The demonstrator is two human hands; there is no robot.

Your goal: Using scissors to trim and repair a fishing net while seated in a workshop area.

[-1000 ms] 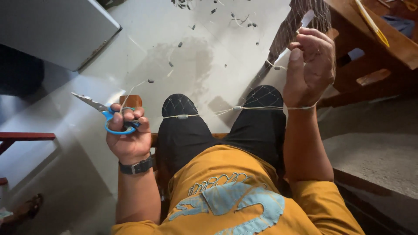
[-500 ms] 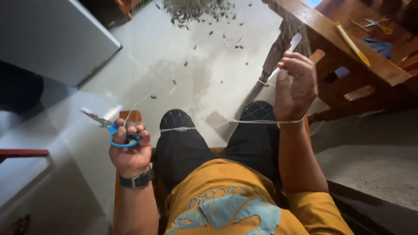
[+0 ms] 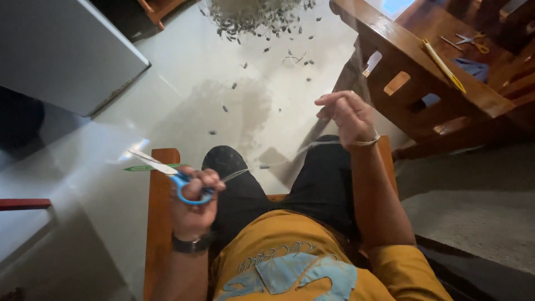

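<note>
The person sits on a wooden chair [image 3: 159, 223] and looks down at the knees in black trousers. The left hand [image 3: 192, 203] is closed into a fist around the blue handles of a pair of scissors [image 3: 167, 171]; the grip is tight on the handles, and the blades point away to the left, over the front left corner of the chair. A thin pale string [image 3: 290, 153] also passes through this fist. From there it runs across both knees to the right hand [image 3: 346, 117], where it is wound around the wrist like a loop. The right hand is raised above the right knee, its fingers are loosely curled and spread, and I cannot tell if the fingertips pinch the string or only touch it. Behind this hand stands a dark wooden table [image 3: 423, 78], and near its far edge lie a yellow strip [image 3: 444, 66] and a second small pair of scissors [image 3: 472, 41]. On the pale floor [image 3: 184, 95], beyond the knees, many small dark pieces [image 3: 251, 17] lie in a heap, with some scattered apart.
</note>
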